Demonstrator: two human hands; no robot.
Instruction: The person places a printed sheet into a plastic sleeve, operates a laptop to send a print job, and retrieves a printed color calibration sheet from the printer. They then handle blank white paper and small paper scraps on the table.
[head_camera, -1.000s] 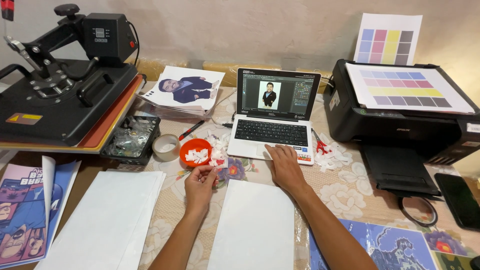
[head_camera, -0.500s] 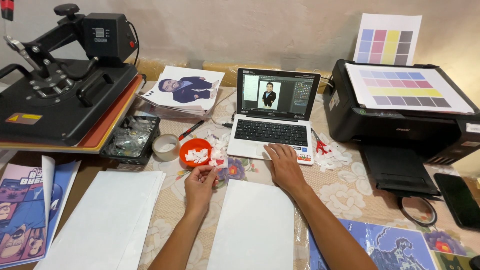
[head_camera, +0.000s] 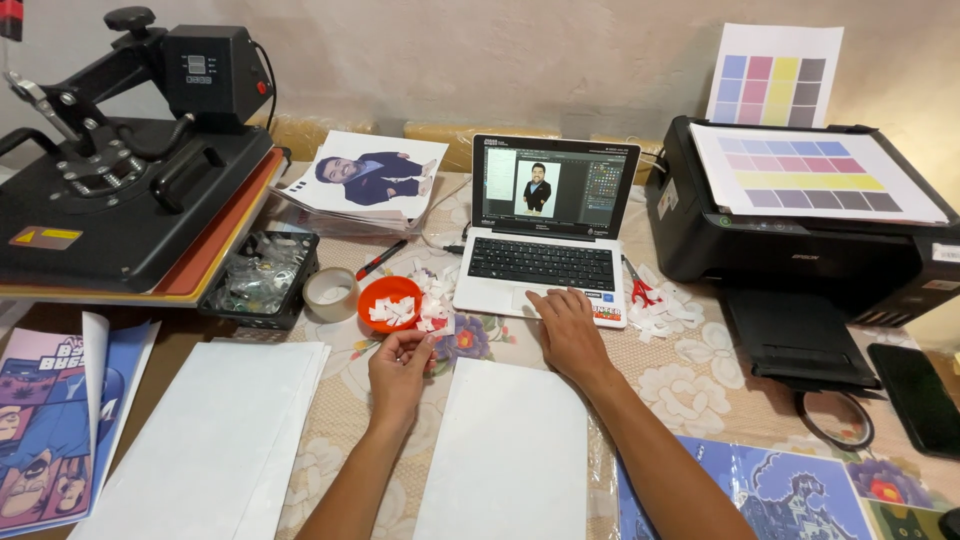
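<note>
Head view looks down on a cluttered worktop (head_camera: 690, 365) with a floral cloth. Left hand (head_camera: 400, 362) has fingertips pinched together on a small white scrap of paper, just in front of the orange dish (head_camera: 390, 302) that holds more cut white scraps; loose scraps also lie beside the dish toward the laptop (head_camera: 548, 240). Right hand (head_camera: 568, 328) lies flat and open on the laptop's palm rest by the trackpad, gripping nothing. Hands are apart, with a blank white sheet (head_camera: 505, 455) lying between the forearms. Laptop screen shows an editing program with a cut-out figure of a person. Judging by the layout: a printed cut-out picture (head_camera: 365, 180) already lies behind the dish, colour test sheets sit on the black printer (head_camera: 800, 215), and scraps are already cut, so printing and trimming look partly done. Heat press (head_camera: 130, 180) stands open at far left with nothing visibly loaded on it, so pressing appears not yet done. More blank sheets (head_camera: 215, 430) at left look untouched. Tape roll (head_camera: 330, 293) sits just left of the dish, red scissors (head_camera: 640, 290) just right of the laptop.
</note>
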